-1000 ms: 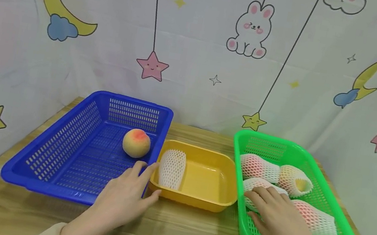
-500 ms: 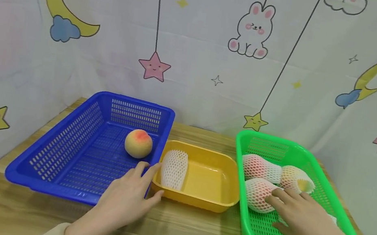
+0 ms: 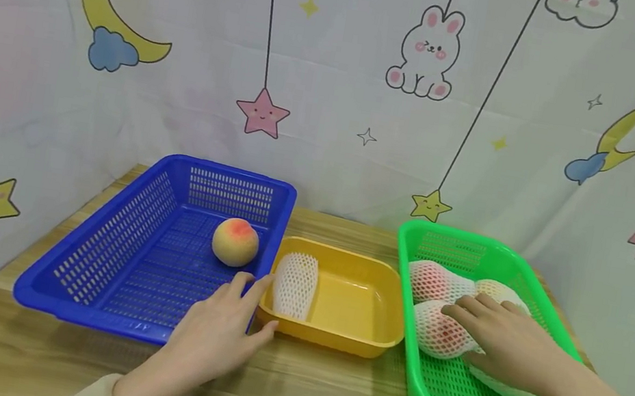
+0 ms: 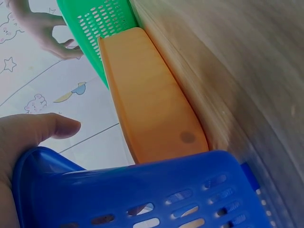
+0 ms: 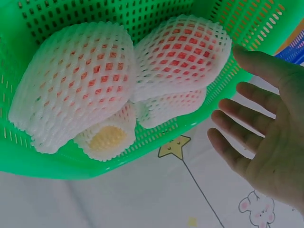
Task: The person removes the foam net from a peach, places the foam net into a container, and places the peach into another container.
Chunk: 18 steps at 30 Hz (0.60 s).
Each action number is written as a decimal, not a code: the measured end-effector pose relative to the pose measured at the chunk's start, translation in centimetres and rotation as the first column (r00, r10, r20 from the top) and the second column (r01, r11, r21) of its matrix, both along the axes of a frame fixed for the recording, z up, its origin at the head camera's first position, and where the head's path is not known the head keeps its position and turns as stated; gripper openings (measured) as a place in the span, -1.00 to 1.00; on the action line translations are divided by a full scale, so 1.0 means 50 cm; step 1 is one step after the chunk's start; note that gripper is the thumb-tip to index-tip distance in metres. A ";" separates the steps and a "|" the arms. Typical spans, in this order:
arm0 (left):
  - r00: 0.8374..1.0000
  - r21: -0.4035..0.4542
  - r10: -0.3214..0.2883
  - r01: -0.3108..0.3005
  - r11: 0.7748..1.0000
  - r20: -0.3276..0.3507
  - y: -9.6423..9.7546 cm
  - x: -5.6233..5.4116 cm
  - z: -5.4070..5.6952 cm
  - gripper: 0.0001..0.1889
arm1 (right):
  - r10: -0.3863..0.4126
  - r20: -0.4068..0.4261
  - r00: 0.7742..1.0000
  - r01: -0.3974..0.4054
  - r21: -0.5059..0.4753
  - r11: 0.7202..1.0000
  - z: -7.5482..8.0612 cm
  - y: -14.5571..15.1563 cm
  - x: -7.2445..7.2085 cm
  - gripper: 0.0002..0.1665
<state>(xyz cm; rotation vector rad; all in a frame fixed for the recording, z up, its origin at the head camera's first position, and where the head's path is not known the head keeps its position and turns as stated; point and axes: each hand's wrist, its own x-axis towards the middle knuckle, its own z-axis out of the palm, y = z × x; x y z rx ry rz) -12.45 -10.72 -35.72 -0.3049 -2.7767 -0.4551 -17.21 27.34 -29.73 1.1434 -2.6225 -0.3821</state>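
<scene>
My left hand (image 3: 215, 331) rests at the right rim of the blue basket (image 3: 86, 317), fingers loosely bent and thumb pointing out toward the yellow tray. In the left wrist view, the thumb (image 4: 64, 126) stands apart from that rim. Inside the blue basket lies one bare peach (image 3: 235, 244). My right hand (image 3: 510, 339) hovers over the green basket (image 3: 418, 387), holding nothing, its spread fingers beside a net-wrapped peach (image 5: 183, 54). Another peach in a white foam net (image 5: 80, 80) lies nearer the right wrist camera. Further wrapped fruit (image 3: 435, 282) sits behind, partly covered by the hand.
Between the baskets stands a yellow tray (image 3: 348, 300) with a white foam net sleeve (image 3: 295, 284) at its left side. All three containers rest on a wooden table (image 3: 324, 393). A white printed curtain (image 3: 323, 164) hangs close behind.
My right hand has lifted off the front left wrapped peach and shifted right, then slightly up, uncovering that peach's red side. My left hand has stayed at the blue rim.
</scene>
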 end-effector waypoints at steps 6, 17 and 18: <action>1.000 -0.002 -0.005 0.005 1.000 -0.008 0.002 0.000 -0.001 -0.36 | -0.047 0.038 0.998 0.046 0.028 0.999 -0.013 -0.008 -0.027 -0.13; 1.000 0.000 -0.004 0.004 1.000 0.002 0.001 0.001 -0.002 -0.35 | -0.178 0.226 0.958 0.177 0.025 0.984 -0.049 -0.013 -0.064 0.11; 1.000 0.000 -0.003 0.003 1.000 0.000 0.001 0.001 -0.001 -0.36 | -0.177 0.229 0.957 0.177 0.022 0.984 -0.052 -0.013 -0.065 0.13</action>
